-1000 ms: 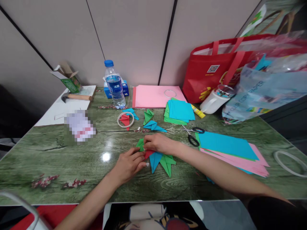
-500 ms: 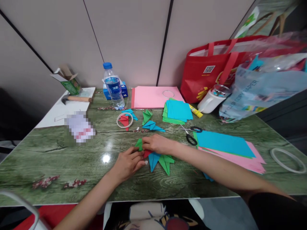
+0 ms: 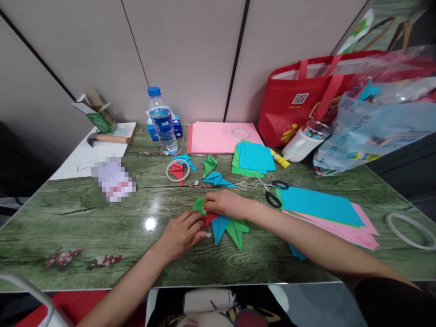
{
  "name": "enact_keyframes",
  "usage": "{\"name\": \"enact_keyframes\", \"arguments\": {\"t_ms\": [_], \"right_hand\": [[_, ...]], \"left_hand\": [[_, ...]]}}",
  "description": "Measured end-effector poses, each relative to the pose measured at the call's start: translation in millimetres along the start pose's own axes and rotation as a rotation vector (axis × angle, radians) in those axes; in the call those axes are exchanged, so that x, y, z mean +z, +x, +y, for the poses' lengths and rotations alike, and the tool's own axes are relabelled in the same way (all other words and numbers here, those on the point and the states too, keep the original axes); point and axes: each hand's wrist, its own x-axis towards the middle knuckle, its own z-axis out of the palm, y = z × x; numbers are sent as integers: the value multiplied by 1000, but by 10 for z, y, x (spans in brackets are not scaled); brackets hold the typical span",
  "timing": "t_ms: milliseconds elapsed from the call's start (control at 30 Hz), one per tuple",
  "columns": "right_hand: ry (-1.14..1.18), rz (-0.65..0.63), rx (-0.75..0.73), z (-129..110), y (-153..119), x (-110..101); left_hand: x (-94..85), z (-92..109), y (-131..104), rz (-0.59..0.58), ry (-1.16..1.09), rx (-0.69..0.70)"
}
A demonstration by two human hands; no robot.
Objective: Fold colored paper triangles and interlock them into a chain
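Several folded paper pieces lie joined in a fan on the table: a green one (image 3: 198,205), a red one (image 3: 210,220), a blue one (image 3: 220,227) and another green one (image 3: 238,234). My left hand (image 3: 183,230) holds the fan's left side, its fingers closed on the paper. A small white bit (image 3: 209,235) sticks out by the left thumb. Over the top of the fan, my right hand (image 3: 223,203) has its fingers pinched at the green piece. A tiny white patch (image 3: 204,210) shows at those fingertips, which partly hide the paper.
Beyond the hands lie loose folded pieces (image 3: 218,179) and a tape roll (image 3: 178,170). Scissors (image 3: 272,193) and coloured paper strips (image 3: 320,206) are on the right. Behind stand a water bottle (image 3: 162,122), a white cup (image 3: 301,144) and a red bag (image 3: 282,104). A hammer (image 3: 111,139) lies left.
The fingers of my right hand have shifted slightly, and a white patch now shows on the green piece beside them. My left hand stays on the fan.
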Motion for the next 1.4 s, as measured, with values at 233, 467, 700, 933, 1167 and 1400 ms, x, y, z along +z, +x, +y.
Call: {"name": "enact_keyframes", "arguments": {"t_ms": [233,467,700,933,1167,1400], "right_hand": [[-83,-80,67,-122,39,-54],[-52,-76,73,-90,61,-42],[30,-33,119,-92,77,-34],[18,-128,271,-264,120,-128],[3,-149,284,-329,140,-144],[89,-26,251,-232,110,-32]], "left_hand": [[21,-12,23,63,-18,37],[26,-16,15,46,-43,14],[20,-18,15,32,-10,17],[20,-15,19,52,-45,19],[9,-8,29,63,-33,26],[17,-5,12,30,-10,23]]}}
